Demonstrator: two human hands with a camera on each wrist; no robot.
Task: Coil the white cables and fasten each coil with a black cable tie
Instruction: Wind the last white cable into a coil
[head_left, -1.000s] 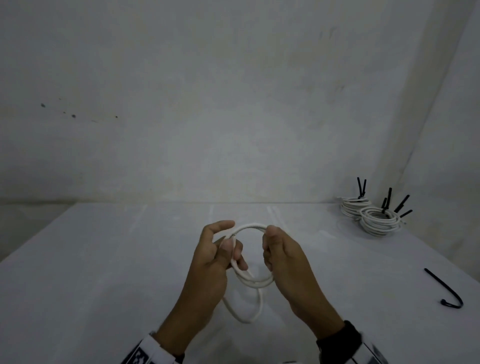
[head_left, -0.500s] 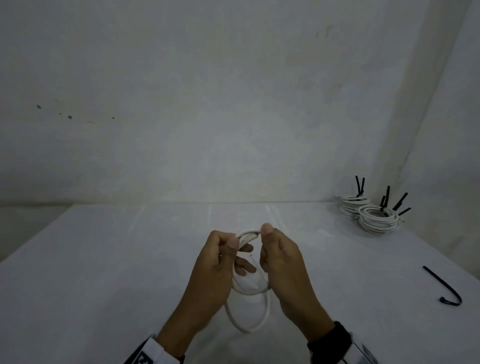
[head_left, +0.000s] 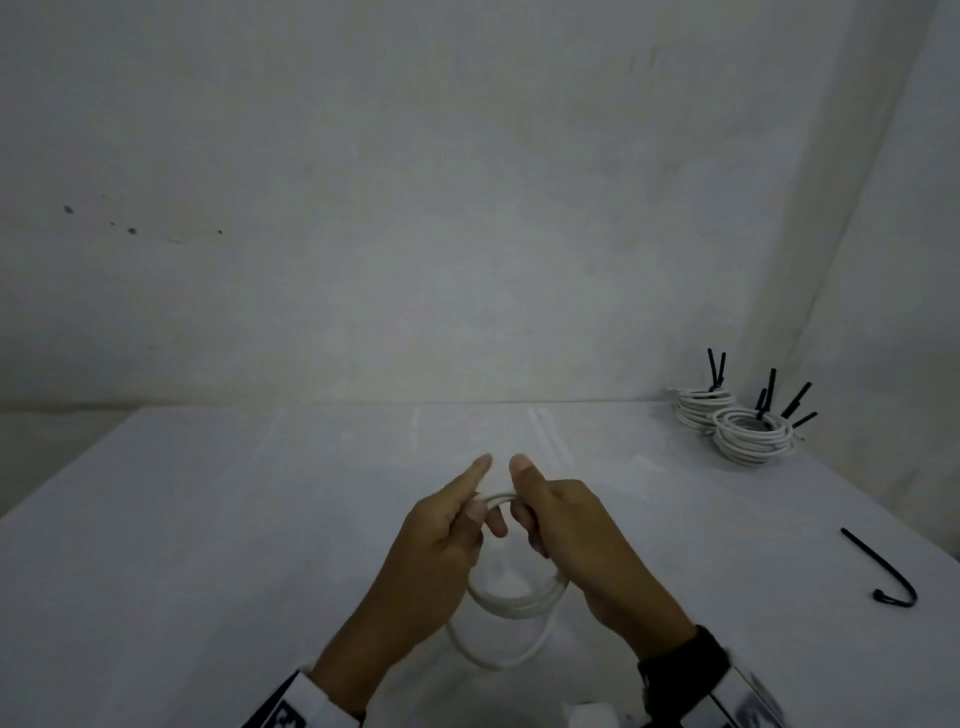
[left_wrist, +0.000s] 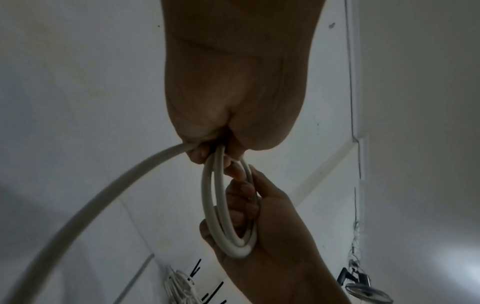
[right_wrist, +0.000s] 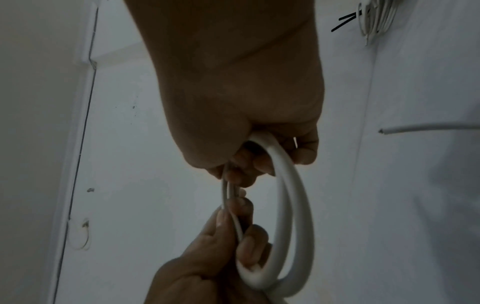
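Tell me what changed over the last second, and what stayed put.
The hands closed in: the left hand and right hand now sit almost thumb to thumb, where a wide arc of the cable showed between them before. More of the hanging slack has gone into the coil, which now shows several turns. Both hands grip the cable throughout. The tied coils and the loose tie have not moved.

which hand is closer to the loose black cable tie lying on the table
Right. The right hand grips the white cable nearer the loose black cable tie; the left hand is farther.
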